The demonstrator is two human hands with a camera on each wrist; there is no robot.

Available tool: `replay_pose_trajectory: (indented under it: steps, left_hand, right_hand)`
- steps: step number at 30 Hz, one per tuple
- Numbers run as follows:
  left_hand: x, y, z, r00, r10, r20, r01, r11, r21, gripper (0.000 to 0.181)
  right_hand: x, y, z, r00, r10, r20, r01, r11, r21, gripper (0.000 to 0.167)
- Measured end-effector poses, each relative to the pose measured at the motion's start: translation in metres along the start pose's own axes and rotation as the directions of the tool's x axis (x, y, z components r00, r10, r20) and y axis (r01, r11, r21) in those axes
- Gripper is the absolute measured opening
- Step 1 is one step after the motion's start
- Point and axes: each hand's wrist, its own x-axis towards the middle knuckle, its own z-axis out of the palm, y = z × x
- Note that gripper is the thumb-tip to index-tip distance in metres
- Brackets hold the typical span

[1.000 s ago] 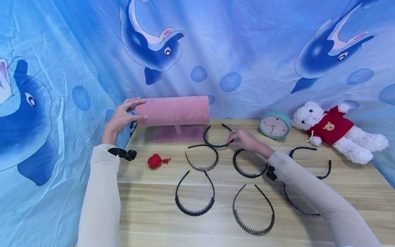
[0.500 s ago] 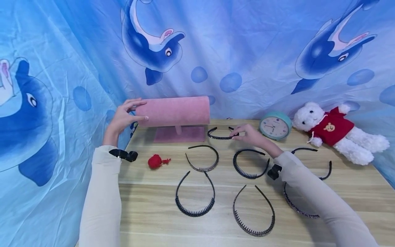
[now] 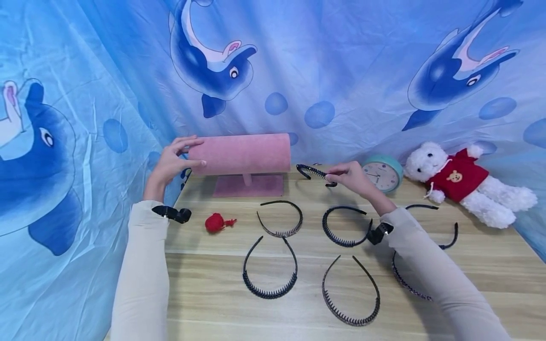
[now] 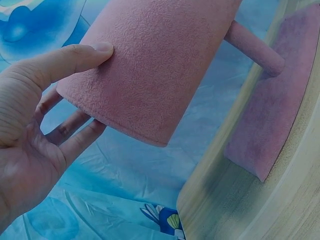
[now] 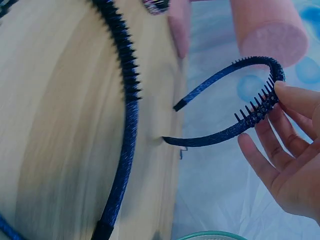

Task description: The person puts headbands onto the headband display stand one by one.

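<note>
In the head view, my left hand (image 3: 170, 162) holds the left end of a pink, velvety T-bar display stand (image 3: 243, 154). The left wrist view shows the thumb (image 4: 82, 60) along the outer surface and the other fingers at the roll's end rim, partly hidden. Right of the stand, my right hand (image 3: 353, 179) pinches a dark toothed headband (image 3: 313, 171) by its curved band, off the table. Its two tips point down toward the tabletop; in the right wrist view the headband (image 5: 205, 141) has blue glittery arms and black teeth.
Several other toothed headbands lie on the wooden table, including one near the front (image 3: 269, 295) and one below my right wrist (image 3: 343, 244). A red yarn ball (image 3: 214, 222) lies at left. A teal clock (image 3: 382, 174) and a white plush bear (image 3: 458, 177) are back right.
My right hand has lifted the headband off the table and tilted it, its toothed curve turning up and its tips downward. The left hand keeps its hold on the stand.
</note>
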Motion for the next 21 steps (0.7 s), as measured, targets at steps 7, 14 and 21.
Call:
replay_pose_trajectory:
  steps: [7, 14, 21]
  left_hand:
    - [0.0, -0.002, -0.001, 1.0, -0.003, -0.006, 0.003, 1.0, 0.008, 0.068]
    - [-0.001, -0.001, -0.001, 1.0, -0.002, -0.003, 0.002, 1.0, 0.002, 0.068]
    - [-0.002, 0.0, -0.001, 1.0, -0.001, 0.003, 0.001, 1.0, 0.003, 0.069]
  right_hand:
    - [0.001, -0.006, -0.007, 0.985, 0.158, -0.066, -0.14, 0.964, 0.228, 0.036]
    - [0.0, -0.011, -0.008, 0.963, 0.259, -0.074, -0.223, 0.92, 0.321, 0.041]
    - [0.003, -0.019, -0.006, 0.947, 0.306, -0.095, -0.244, 0.88, 0.407, 0.044]
